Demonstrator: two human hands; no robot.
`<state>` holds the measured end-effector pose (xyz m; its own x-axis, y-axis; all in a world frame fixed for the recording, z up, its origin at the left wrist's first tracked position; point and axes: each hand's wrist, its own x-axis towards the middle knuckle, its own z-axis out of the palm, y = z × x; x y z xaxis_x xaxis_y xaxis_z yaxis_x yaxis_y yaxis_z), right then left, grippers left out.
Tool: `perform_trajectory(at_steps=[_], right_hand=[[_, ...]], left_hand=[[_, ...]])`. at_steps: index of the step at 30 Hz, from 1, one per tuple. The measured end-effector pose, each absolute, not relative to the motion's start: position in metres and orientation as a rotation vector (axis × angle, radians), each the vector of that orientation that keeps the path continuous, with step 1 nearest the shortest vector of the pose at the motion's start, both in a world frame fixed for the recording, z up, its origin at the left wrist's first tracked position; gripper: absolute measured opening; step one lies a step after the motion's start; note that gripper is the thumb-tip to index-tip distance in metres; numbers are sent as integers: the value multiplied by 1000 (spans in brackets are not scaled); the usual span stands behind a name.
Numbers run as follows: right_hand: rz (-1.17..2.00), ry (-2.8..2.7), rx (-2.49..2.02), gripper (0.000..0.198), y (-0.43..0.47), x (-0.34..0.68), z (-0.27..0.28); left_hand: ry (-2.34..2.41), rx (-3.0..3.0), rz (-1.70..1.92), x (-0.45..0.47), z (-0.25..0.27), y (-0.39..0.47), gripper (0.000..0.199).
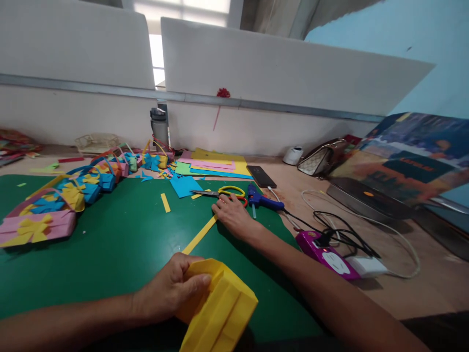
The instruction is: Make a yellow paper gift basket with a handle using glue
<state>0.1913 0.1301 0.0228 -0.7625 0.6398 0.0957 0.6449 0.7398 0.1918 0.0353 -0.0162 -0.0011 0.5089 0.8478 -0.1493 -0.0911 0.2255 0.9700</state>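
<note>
My left hand [176, 288] is closed on a yellow folded paper box [223, 308], thumb on top of its near wall, fingers hidden behind it. A long yellow paper strip [201, 236] runs along the green mat from behind this hand to beside my right hand [232, 213]. That hand lies low over the mat, fingers stretched out onto the scissors [231, 191] by their red handle; no firm grip shows. The scissors have one yellow and one red handle, blades to the left. Just right of them rests a blue glue gun [264, 199].
Decorated paper baskets [47, 227] line the left side. Coloured paper sheets [220, 161], a blue square [185, 186] and a phone [261, 176] lie at the back. Right, a purple power strip [326, 254] sits among cables. A bottle [159, 126] stands by the wall.
</note>
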Motion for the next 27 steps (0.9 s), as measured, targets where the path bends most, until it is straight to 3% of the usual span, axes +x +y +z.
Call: perform_trajectory(at_steps=[5,17,21,22,25,27], right_hand=[[-189,-2830,-1150,25,134,201,26],[585,-2342,-1098,25,116,211,51],[851,-2190,-1058,24,100,207,56],[913,-2141,-1043,23,96,206,57],[937,-2051,-1003,24,83,202,59],[885,-2044,-974,24,76,199,57]], left_hand=[[801,1198,764,35,2,-17,39],[1336,1457,1066,16,5,24,46],[1631,1777,1310,7,18,28,28],[1644,1798,1287,7,22,27,24],[1495,1682,1078,17,32,17,39],[1344,1575,1034,28,36,10,32]])
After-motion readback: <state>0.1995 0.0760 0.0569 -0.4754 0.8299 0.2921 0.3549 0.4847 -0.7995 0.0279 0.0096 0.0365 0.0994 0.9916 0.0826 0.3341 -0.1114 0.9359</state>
